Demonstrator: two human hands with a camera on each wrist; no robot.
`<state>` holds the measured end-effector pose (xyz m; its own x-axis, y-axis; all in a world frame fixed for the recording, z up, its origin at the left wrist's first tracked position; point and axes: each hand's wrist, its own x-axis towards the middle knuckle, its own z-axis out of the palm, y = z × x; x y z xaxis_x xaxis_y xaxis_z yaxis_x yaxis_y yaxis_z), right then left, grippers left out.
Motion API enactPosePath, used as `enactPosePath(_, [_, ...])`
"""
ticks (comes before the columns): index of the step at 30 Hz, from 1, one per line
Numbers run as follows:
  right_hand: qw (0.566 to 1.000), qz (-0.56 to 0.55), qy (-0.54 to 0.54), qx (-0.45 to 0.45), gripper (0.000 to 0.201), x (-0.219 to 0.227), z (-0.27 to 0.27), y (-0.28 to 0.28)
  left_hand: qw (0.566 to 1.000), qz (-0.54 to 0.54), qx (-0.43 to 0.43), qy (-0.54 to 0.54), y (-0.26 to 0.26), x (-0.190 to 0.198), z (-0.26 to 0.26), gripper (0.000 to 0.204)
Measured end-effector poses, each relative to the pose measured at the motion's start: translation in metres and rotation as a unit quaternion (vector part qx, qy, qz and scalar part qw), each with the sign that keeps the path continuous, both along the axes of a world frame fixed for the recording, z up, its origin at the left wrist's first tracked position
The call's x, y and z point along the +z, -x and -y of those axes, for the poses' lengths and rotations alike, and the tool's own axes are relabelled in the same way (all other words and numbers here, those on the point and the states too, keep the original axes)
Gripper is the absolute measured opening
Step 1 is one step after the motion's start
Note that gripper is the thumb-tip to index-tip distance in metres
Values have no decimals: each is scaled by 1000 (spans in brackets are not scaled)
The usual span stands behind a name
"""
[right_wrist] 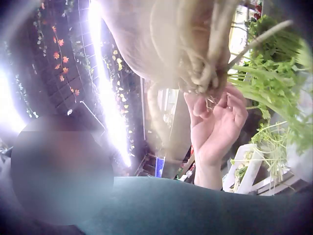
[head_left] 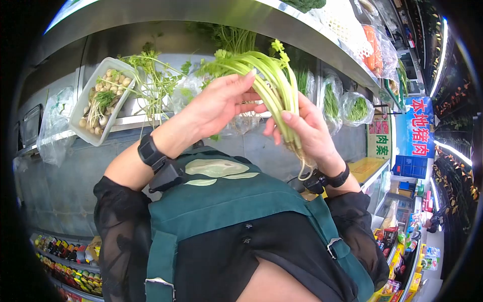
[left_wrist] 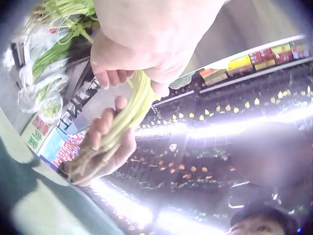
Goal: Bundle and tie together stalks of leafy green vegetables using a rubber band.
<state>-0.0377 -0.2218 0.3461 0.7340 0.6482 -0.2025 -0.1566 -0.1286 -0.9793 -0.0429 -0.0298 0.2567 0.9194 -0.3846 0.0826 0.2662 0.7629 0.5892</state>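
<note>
A bunch of celery [head_left: 274, 95] with pale green stalks, leaves at the upper end and roots at the lower end, hangs tilted before the chest. My right hand [head_left: 309, 133] grips its lower stalks near the roots, thumb across the front. My left hand [head_left: 219, 103] is at the bunch's left side, thumb by the upper stalks, its other fingers extended behind them. In the left wrist view the stalks [left_wrist: 132, 107] pass from the left hand [left_wrist: 146, 44] down to the right hand [left_wrist: 105, 142]. Brown roots [right_wrist: 203, 73] stand close to the right wrist camera.
A white tray [head_left: 111, 65] of small round bulbs stands at the left of the counter. Loose leafy herbs [head_left: 156, 83] lie beside it. Bagged greens [head_left: 358, 108] are on the right. A metal shelf edge [head_left: 151, 12] runs above.
</note>
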Motion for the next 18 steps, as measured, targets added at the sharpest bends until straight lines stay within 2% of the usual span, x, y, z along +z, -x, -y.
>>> enactPosePath(2, [1000, -8, 4, 21, 42, -7, -1, -2, 996, -76, -18, 33, -5, 1, -1, 33])
enactPosePath(3, [1000, -11, 5, 18, 41, -12, -3, -1, 994, -105, 14, 10, -3, 4, 2, 26])
enactPosePath(6, [1000, -24, -5, 7, 39, -19, -3, -2, 994, -100, 30, -18, -4, -3, 0, 25])
enactPosePath(10, [996, -48, -40, -67, 33, -26, -1, -2, 992, -109, 51, -27, -1, -5, -6, 23])
enactPosePath(12, [995, -33, 10, -92, 32, -26, 2, -6, 993, -101, 51, -45, 0, -5, -11, 26])
enactPosePath(13, [994, -31, -3, -107, 31, -28, 0, -7, 992, -103, 50, -50, 1, -6, -13, 26])
enactPosePath(18, [997, -18, -13, -77, 31, -41, 0, -13, 991, -79, 53, -96, 4, -13, -18, 27])
